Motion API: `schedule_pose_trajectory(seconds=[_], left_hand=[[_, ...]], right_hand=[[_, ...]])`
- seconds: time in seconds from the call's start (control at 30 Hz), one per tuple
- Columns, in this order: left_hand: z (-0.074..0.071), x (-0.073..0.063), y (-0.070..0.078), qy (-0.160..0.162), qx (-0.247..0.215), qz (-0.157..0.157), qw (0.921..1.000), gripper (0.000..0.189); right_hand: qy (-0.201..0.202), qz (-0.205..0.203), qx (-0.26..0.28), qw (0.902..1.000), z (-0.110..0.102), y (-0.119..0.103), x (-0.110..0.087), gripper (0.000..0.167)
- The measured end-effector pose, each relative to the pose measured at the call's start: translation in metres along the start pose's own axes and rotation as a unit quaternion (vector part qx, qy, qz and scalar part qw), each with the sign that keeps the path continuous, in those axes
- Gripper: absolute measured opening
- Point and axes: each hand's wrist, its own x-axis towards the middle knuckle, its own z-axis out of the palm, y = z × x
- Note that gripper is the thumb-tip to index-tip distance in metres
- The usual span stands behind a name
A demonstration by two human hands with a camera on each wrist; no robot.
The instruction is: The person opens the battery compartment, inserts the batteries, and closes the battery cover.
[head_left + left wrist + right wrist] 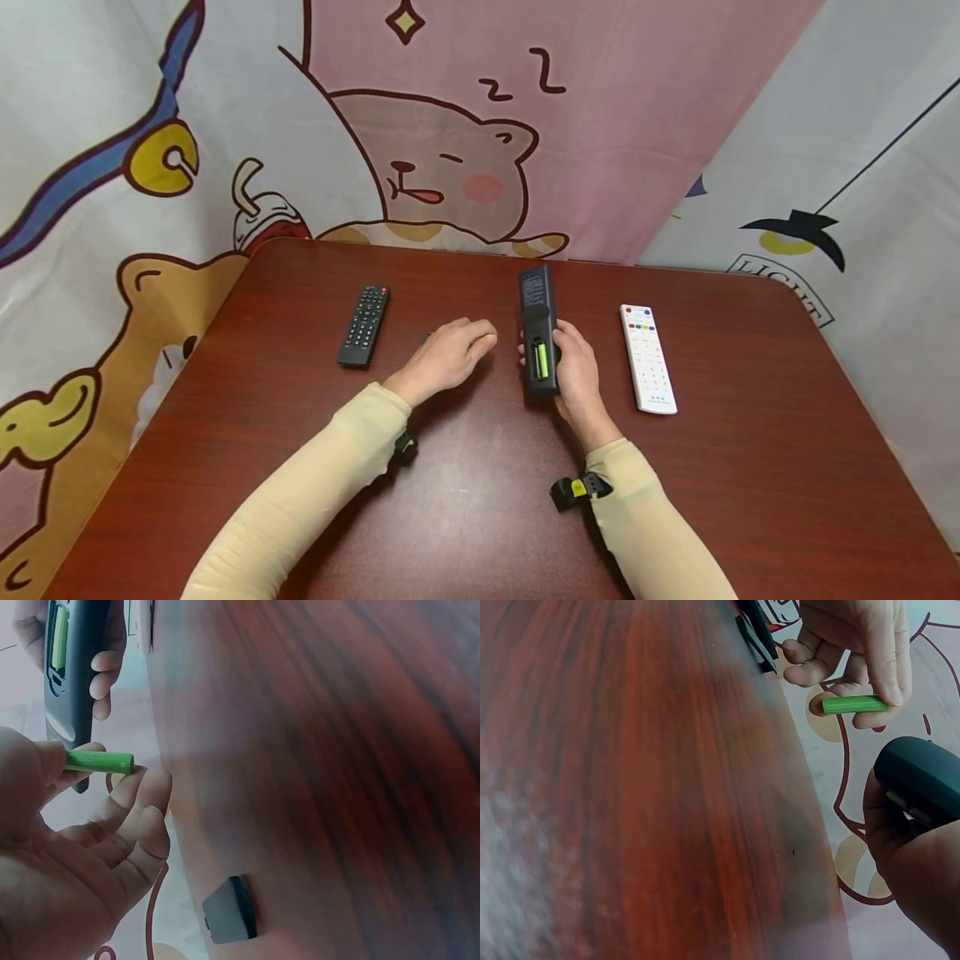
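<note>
My right hand grips a black remote control with its back facing up. The battery compartment stands uncovered, with one green battery in it. Between thumb and fingers, my left hand pinches a second green battery, which the head view hides behind the hand. This left hand is just left of the remote, over the table. Close by lies a small dark piece, shaped like a battery cover, largely hidden by the left hand in the head view.
On the brown table, another black remote control lies button side up at the left. A white remote control lies to the right of my right hand. A cartoon-printed cloth hangs behind the table's far edge.
</note>
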Motion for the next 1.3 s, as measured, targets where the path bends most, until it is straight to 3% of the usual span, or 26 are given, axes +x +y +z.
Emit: schedule_pose_trajectory(seconds=[0.17, 0.33, 0.57, 0.87, 1.3], left_hand=[[-0.001, 0.001, 0.006, -0.002, -0.007, 0.007, 0.9999, 0.024], [-0.002, 0.002, 0.011, 0.017, -0.015, 0.021, 0.9995, 0.022], [-0.001, 0.004, 0.019, 0.032, -0.036, 0.011, 0.9988, 0.024], [0.001, 0.005, 0.03, 0.047, -0.06, 0.012, 0.997, 0.023], [0.005, 0.01, 0.042, 0.065, -0.09, -0.001, 0.9938, 0.021]], right_hand=[[0.001, 0.0, -0.003, 1.0, 0.001, 0.001, 0.0, 0.041], [0.003, -0.003, -0.003, 1.0, 0.003, 0.001, 0.0, 0.041], [0.011, -0.001, -0.006, 0.9999, 0.005, 0.0, 0.0, 0.041], [0.021, 0.002, 0.035, 0.9991, 0.007, 0.0, 0.001, 0.041], [0.028, -0.001, -0.006, 0.9996, 0.006, 0.002, -0.001, 0.042]])
